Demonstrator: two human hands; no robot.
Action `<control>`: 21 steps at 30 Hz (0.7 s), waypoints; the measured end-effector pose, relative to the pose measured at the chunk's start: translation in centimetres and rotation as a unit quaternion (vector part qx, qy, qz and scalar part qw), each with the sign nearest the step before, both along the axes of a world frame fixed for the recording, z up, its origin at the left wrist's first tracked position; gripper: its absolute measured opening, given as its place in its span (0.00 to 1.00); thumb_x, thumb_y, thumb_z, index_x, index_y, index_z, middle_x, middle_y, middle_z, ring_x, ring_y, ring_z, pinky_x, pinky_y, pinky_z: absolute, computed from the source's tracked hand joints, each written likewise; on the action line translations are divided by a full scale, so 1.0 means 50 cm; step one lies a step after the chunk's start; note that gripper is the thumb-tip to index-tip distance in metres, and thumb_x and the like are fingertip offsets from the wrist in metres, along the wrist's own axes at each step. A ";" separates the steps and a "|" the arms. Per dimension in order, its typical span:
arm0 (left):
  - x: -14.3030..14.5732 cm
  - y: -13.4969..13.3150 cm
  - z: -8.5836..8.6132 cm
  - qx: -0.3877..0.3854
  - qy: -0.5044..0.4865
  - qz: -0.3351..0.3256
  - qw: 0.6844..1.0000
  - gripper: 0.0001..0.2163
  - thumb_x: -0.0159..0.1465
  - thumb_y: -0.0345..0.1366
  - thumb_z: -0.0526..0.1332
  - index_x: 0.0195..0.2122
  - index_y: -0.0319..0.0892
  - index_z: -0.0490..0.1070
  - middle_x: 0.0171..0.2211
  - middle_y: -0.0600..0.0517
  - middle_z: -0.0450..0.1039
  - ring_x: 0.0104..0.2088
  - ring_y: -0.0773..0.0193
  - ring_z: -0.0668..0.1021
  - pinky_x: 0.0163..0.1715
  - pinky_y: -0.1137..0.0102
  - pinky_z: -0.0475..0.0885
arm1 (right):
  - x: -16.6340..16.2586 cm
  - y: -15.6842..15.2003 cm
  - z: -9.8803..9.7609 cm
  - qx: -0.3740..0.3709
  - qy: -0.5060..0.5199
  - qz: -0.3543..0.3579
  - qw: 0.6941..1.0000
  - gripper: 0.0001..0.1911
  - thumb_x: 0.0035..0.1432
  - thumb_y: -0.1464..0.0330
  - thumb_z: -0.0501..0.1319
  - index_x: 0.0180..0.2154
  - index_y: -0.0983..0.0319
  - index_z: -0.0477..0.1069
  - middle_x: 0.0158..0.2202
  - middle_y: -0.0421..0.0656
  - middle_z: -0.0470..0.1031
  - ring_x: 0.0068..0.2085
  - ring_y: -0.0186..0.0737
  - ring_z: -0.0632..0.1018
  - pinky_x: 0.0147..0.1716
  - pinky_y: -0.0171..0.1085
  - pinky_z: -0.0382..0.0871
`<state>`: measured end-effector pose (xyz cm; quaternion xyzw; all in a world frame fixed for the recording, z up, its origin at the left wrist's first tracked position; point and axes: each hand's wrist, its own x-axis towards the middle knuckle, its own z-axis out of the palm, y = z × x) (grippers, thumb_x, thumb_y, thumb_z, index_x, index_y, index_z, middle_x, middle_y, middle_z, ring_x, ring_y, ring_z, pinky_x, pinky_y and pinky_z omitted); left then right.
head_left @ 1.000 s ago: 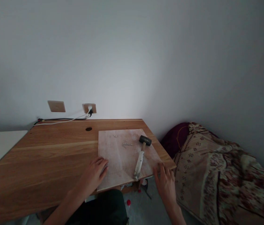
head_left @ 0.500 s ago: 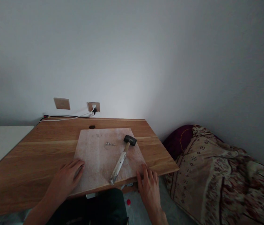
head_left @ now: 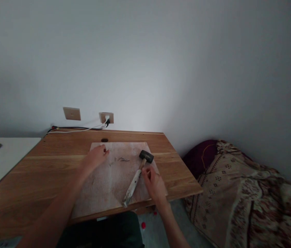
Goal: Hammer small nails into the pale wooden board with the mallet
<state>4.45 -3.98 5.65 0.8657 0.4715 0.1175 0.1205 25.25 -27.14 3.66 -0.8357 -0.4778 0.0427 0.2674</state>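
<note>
A rubber mallet [head_left: 132, 187] with a black head and a whitish, worn handle lies slantwise on a pale square board [head_left: 104, 193]. Several small nails [head_left: 124, 159] lie loosely together near the middle of the board. At the board's far left, my left hand [head_left: 97, 157] reaches with bent fingers beside a tiny bright nail [head_left: 110, 149]; a gap shows between thumb and forefinger. My right hand [head_left: 155, 183] is just right of the mallet's handle, fingers curled and apart. Its fingertips are at the handle's edge; whether they touch it is unclear.
The board rests on a wooden desk [head_left: 44, 172] against a wall. Cables [head_left: 75, 130] run along the desk's back to a wall socket [head_left: 106, 118]. A white surface [head_left: 8, 162] stands at left, patterned bedding [head_left: 228, 193] at right. A red object [head_left: 143, 225] is on the floor.
Both hands have left the board's near edges: the left moved forward to the single nail, the right moved up beside the mallet's handle. The mallet lies where it was.
</note>
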 end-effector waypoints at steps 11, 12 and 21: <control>0.082 0.047 -0.028 0.010 0.078 -0.022 0.997 0.12 0.66 0.32 0.56 0.43 0.36 0.77 0.44 0.36 0.80 0.45 0.49 0.82 0.41 0.65 0.73 | 0.061 0.081 -0.014 0.008 0.205 -0.030 0.978 0.17 0.61 0.61 0.56 0.26 0.62 0.75 0.25 0.47 0.79 0.28 0.44 0.79 0.27 0.35 0.66; 0.081 0.045 -0.027 0.016 0.080 -0.033 0.996 0.11 0.66 0.32 0.56 0.42 0.36 0.78 0.44 0.36 0.80 0.45 0.49 0.82 0.42 0.65 0.73 | 0.075 0.083 -0.016 0.015 0.224 -0.026 0.974 0.19 0.61 0.60 0.55 0.25 0.62 0.75 0.23 0.46 0.78 0.26 0.43 0.78 0.25 0.35 0.65; 0.066 0.055 -0.008 -0.017 0.097 -0.068 0.993 0.07 0.57 0.37 0.65 0.33 0.40 0.79 0.37 0.39 0.81 0.40 0.48 0.82 0.36 0.66 0.72 | 0.086 0.091 -0.041 0.052 0.165 -0.055 0.983 0.14 0.60 0.62 0.57 0.32 0.62 0.78 0.33 0.49 0.82 0.37 0.47 0.82 0.35 0.36 0.68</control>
